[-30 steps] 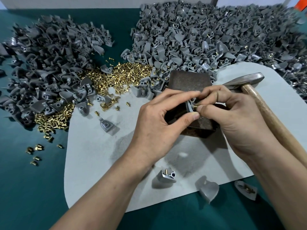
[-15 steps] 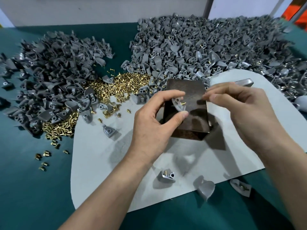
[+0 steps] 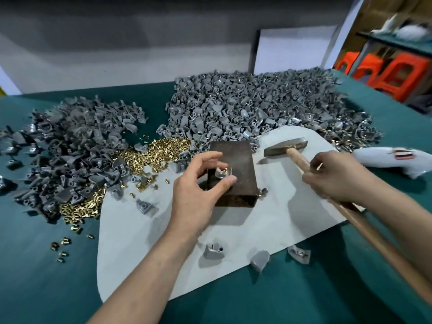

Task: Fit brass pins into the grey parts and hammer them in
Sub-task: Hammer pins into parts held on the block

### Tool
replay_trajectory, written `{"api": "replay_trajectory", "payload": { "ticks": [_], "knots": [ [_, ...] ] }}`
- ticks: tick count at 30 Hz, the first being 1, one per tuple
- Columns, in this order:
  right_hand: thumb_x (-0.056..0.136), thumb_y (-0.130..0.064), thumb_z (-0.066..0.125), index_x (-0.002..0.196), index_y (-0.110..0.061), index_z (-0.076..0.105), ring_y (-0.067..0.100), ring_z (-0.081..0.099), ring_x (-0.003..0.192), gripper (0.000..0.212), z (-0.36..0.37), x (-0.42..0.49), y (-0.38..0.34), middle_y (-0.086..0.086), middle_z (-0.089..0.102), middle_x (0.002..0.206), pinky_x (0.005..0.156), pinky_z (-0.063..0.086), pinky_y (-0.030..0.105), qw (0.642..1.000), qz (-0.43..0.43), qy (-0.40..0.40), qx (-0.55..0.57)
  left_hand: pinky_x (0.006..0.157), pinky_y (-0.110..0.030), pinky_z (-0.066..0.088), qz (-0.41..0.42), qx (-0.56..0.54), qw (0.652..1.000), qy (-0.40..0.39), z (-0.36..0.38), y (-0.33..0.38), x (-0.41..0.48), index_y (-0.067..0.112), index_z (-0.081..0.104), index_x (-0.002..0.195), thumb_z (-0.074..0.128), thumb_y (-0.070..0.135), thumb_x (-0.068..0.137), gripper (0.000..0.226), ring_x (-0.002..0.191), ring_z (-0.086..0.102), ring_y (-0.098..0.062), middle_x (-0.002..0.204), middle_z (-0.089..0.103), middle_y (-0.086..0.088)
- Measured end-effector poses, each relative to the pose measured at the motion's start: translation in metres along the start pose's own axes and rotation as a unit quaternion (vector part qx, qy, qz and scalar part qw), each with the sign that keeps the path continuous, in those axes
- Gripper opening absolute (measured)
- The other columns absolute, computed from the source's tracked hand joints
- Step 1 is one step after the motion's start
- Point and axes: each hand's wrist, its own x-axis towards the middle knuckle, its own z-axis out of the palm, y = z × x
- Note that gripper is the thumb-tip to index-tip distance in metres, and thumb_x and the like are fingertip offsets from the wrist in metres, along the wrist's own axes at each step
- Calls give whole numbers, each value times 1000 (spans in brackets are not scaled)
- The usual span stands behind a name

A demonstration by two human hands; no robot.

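Head view: L hand (image 3: 198, 185) lies over the near-left edge of the rusty block (image 3: 240, 164), fingers half curled round a grey part (image 3: 221, 173) on the block top w/ a brass pin (image 3: 225, 170) in it. Thumb is just beside the part; can't tell if it's actually pinching. R hand (image 3: 336, 176) is wrapped tight on the hammer (image 3: 284, 147) handle, w/ the head over the pad (image 3: 140, 235), right of the block and apart from it. Bare pad shows btw the forearms. Stray parts (image 3: 214, 251) sit along the pad's near edge. Pin heap (image 3: 163, 150) and part piles (image 3: 257, 108) crowd the pad's left and far edges on the green table (image 3: 46, 277).
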Motion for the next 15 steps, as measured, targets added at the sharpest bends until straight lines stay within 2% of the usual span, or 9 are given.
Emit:
{"api": "replay_trajectory", "payload": {
  "ticks": [2, 5, 8, 12, 15],
  "knots": [
    [88, -22, 54, 73, 2, 60, 26, 56, 53, 29, -4, -1, -1, 16, 64, 62, 57, 45, 32, 1000, 6, 0, 8, 104, -35, 40, -4, 9, 1000, 2, 1, 2, -3, 43, 55, 109, 74, 24, 82, 38, 114, 57, -6, 104, 68, 21],
    [93, -20, 46, 70, -1, 54, 24, 53, 38, 31, -19, -10, -3, 13, 58, 53, 41, 40, 25, 999, 5, 22, 48, 96, -26, 41, -11, -1, 1000, 19, 2, 1, -6, 43, 55, 103, 61, 15, 86, 32, 110, 54, 5, 106, 63, 23],
    [96, -24, 47, 96, -15, 50, 17, 47, 28, 9, -40, -33, -15, 10, 54, 58, 32, 36, 22, 984, -53, 31, 169, 93, -25, 42, -6, 32, 999, 42, 1, 0, -3, 34, 60, 90, 61, 9, 86, 26, 106, 50, 11, 113, 55, 23],
    [99, -31, 42, 92, -22, 51, 17, 50, 32, 15, -47, -67, -44, 0, 53, 49, 37, 44, 29, 971, -119, -47, 204, 101, -33, 45, 5, 66, 997, 48, 1, -3, 0, 23, 62, 81, 64, 8, 85, 16, 111, 50, 6, 117, 53, 17],
    [97, -47, 36, 94, -23, 50, 12, 43, 40, 28, -36, -79, -58, -1, 52, 56, 47, 41, 29, 974, -172, -21, 145, 103, -32, 44, 13, 86, 996, 37, 0, -3, 2, 24, 61, 79, 68, 9, 83, 17, 112, 50, 2, 118, 53, 18]
  ]
}}
